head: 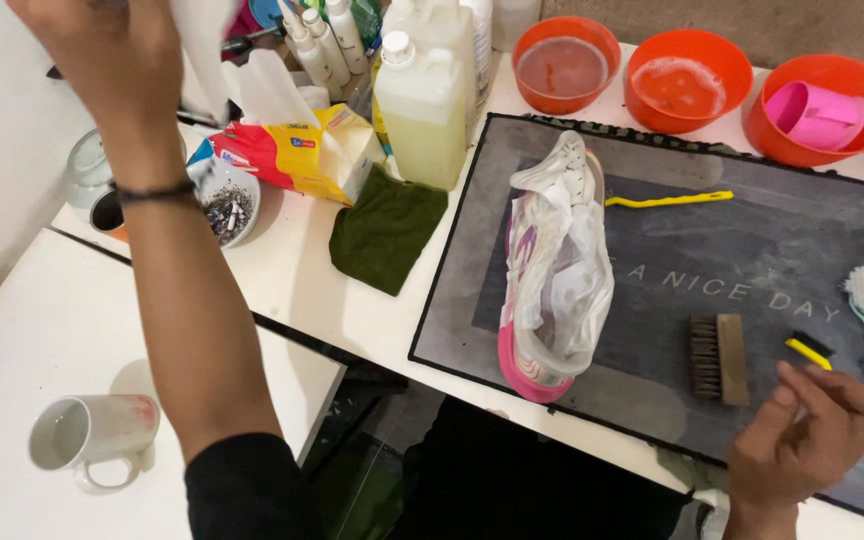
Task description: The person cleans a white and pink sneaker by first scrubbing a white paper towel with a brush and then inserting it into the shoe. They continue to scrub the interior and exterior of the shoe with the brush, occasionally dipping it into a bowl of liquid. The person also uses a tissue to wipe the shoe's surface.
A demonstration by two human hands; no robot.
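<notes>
Left hand up high, pinching white paper; right hand down low, fingers loose, touching yellow brush, shoe lying between.

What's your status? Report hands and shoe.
Left hand raised, gripping white paper. Right hand on yellow brush. Shoe on mat, untouched.

I see a crumpled red, yellow and white packet lying just left of the big pale yellow jug. Behind the jug stand white squeeze bottles with small labels.
</notes>
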